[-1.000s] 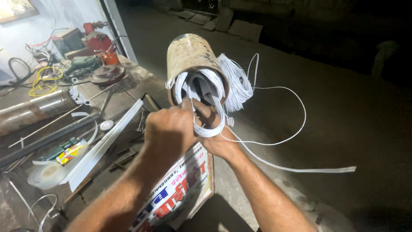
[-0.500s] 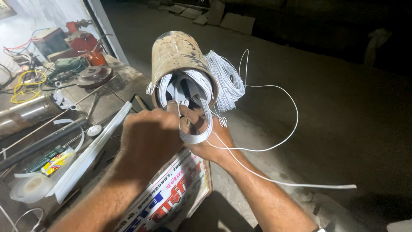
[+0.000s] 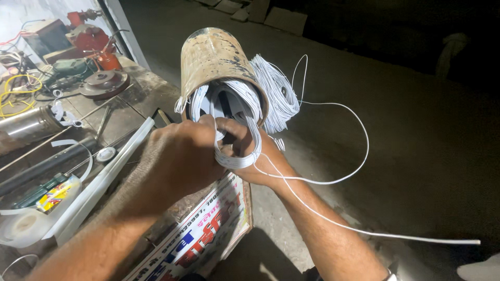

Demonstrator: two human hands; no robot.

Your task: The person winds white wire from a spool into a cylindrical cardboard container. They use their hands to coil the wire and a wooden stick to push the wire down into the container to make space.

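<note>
A cluttered surface [image 3: 130, 99] at left carries a metal disc [image 3: 104, 83], a tape roll [image 3: 23, 226] and a white strip [image 3: 99, 179]; dark concrete floor [image 3: 416, 156] lies at right. A rusty metal cylinder [image 3: 213, 57] packed with white wire [image 3: 245, 151] stands upright at centre. The left hand [image 3: 179, 156] and right hand [image 3: 250, 156], both closed, grip the wire loops at the cylinder's open end.

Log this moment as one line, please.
left hand: gripping white wire loops | right hand: gripping same loops | loops at mouth of rusty metal cylinder
</note>
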